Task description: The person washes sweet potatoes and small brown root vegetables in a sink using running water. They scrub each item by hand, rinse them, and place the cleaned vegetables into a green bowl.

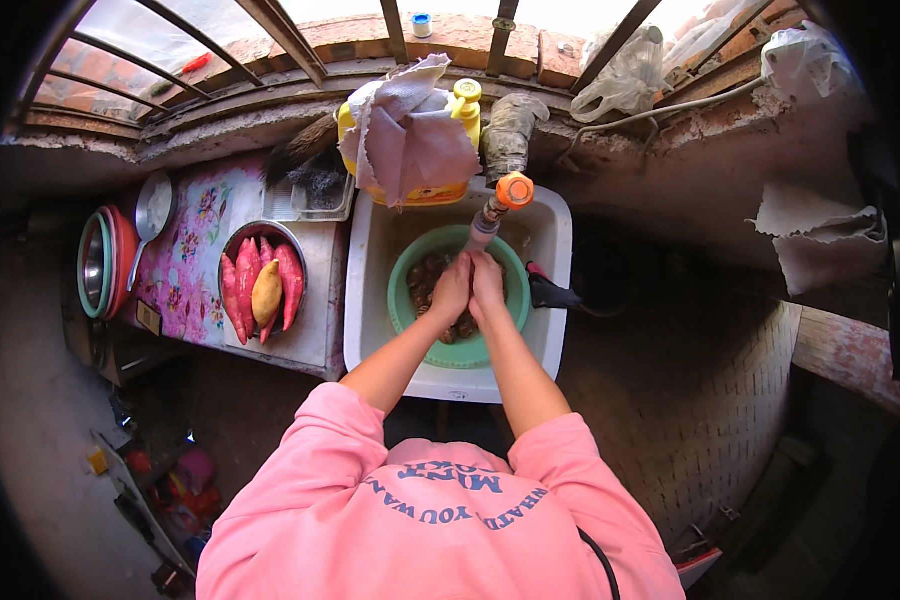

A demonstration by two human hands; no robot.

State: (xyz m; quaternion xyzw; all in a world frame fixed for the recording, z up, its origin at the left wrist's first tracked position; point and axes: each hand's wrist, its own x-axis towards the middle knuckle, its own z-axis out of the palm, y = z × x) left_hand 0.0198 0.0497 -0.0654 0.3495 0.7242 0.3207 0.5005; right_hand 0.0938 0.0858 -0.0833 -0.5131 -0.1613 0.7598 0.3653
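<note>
My left hand and my right hand are pressed together beneath the spout of a tap with an orange knob. Both are over a green plastic basin that holds brown, rounded items, too small to name surely. The basin stands inside a white sink. Whether anything lies between my palms is hidden, and the fingertips are partly covered by the spout. A dark-handled object with a red part rests over the sink's right rim.
Left of the sink, a metal bowl of red and yellow sweet potatoes stands on a flowered table cover. A yellow jug draped with a cloth stands behind the sink. Barred window and hanging plastic bags lie beyond.
</note>
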